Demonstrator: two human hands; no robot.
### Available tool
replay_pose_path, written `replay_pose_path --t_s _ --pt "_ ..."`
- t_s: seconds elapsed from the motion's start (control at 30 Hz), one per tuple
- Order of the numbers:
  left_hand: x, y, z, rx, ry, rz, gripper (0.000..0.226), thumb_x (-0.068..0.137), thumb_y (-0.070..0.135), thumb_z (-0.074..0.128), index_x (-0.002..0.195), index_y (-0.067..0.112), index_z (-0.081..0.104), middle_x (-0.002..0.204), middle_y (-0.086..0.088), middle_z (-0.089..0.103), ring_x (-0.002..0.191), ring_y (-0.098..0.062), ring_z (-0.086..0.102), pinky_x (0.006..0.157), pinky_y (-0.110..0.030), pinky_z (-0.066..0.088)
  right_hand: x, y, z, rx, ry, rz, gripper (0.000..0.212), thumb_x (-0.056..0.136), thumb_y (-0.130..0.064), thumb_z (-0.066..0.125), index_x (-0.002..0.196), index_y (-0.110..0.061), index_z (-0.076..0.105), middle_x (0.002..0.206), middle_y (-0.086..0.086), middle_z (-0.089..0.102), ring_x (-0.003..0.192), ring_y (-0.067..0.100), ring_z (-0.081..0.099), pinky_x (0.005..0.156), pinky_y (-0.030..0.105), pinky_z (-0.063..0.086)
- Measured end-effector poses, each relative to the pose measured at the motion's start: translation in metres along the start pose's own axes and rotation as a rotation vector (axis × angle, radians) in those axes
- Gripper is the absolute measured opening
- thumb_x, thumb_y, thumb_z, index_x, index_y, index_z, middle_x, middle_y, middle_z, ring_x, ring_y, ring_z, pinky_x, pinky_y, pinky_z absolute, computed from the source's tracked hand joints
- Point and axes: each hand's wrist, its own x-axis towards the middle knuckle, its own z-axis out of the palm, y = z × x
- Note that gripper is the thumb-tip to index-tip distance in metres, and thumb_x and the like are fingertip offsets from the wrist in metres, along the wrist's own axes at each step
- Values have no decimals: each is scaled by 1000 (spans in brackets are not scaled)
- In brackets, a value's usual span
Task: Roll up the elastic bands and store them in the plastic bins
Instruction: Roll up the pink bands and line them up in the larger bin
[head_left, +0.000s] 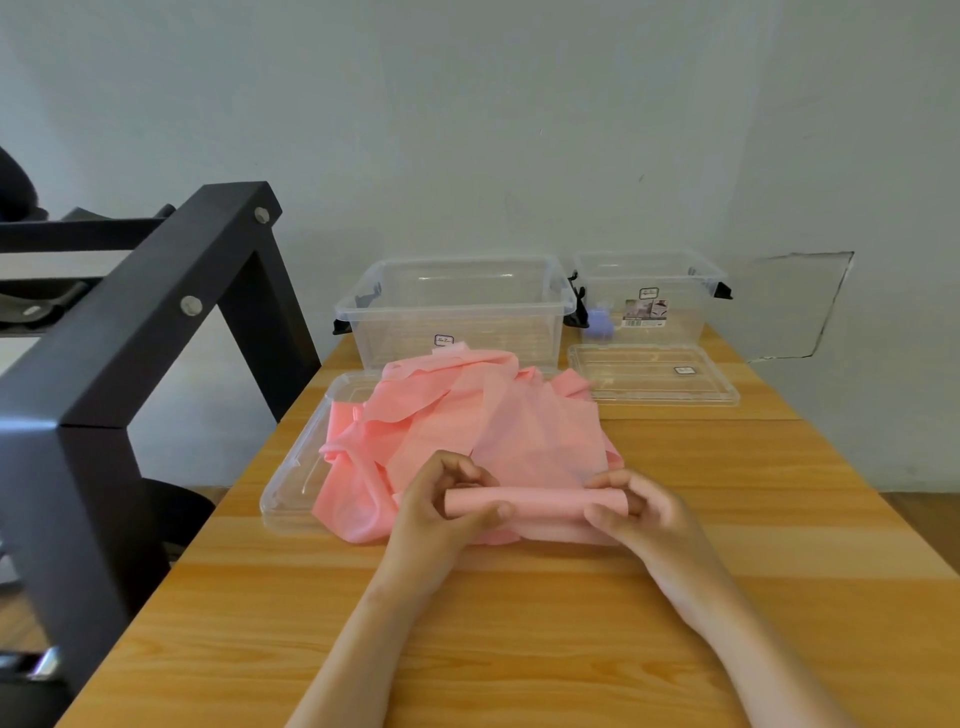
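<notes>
A pink elastic band is partly rolled into a tube (540, 503) lying crosswise near the middle of the wooden table (519, 623). My left hand (441, 512) grips the tube's left end, fingers and thumb curled round it. At the right end my right hand (639, 512) pinches the roll. Behind the tube, a loose heap of pink bands (467, 415) spreads partly over a clear lid. Two clear plastic bins stand at the back: a large one (457, 306) on the left and a smaller one (649, 291) on the right.
One clear lid (291, 483) lies under the heap at the left, another lid (654, 374) in front of the smaller bin. A small purple thing (600, 318) sits between the bins. A black metal frame (156, 312) stands left of the table. The wall is close behind.
</notes>
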Motion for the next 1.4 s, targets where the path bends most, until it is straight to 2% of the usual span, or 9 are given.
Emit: replay_pose_path --t_s 0.1,0.27,0.43,0.8,0.9,1.03,1.17,1.27,1.4 --pt "0 -1 2 23 18 -10 31 75 -9 75 93 2 52 90 -7 64 87 -19 63 70 -48 60 -1 -2 -1 16 29 -42 35 68 -26 86 94 -12 69 85 -10 71 80 4 65 67 13 49" --pt "-3 -1 9 282 36 105 24 78 0 75 93 2 57 84 -1 56 70 1 58 62 -16 52 0 -1 -3 63 73 -74 25 72 0 77 93 -7 67 83 -11 70 79 2 64 65 12 48" --pt "-1 -1 6 291 53 141 23 76 8 79 91 8 60 82 13 61 75 -2 57 66 -15 45 -2 -2 -4 33 98 -115 32 64 -21 78 93 -12 69 88 -10 71 81 1 63 65 10 46" --pt "-2 -1 4 257 -22 65 28 80 28 69 100 12 58 87 7 59 72 -1 54 63 -17 44 -1 -1 -9 25 79 -99 29 75 2 78 90 -21 69 103 3 72 95 23 65 82 38 49" --pt "-1 -1 1 220 10 71 34 74 24 75 100 10 58 86 14 61 77 -3 55 68 -20 46 0 -1 -7 84 5 -26 46 62 -26 85 104 -20 68 110 1 71 104 15 66 82 25 51" --pt "0 -3 0 178 15 41 36 76 14 77 105 9 58 88 13 62 83 -5 58 73 -20 48 0 -1 -4 12 41 1 49 52 -45 80 93 -21 72 103 -9 72 95 6 67 69 13 48" --pt "-1 -6 1 315 -28 -21 22 90 21 65 110 20 59 108 10 61 95 5 57 82 -10 43 -1 -1 -6 11 60 -34 24 62 -22 82 83 -25 70 101 -5 73 94 10 66 76 22 48" --pt "0 -7 2 421 -53 -28 18 91 26 63 108 20 60 107 8 61 92 10 55 79 -6 40 0 1 -7 -2 68 -52 28 73 1 79 80 -25 69 101 0 73 100 15 66 82 28 47" --pt "-1 -3 3 288 -38 -23 21 84 19 72 101 16 60 89 14 61 76 2 56 69 -13 44 0 2 -7 48 2 18 37 66 -16 85 99 -21 69 112 -2 71 105 15 65 85 28 49"
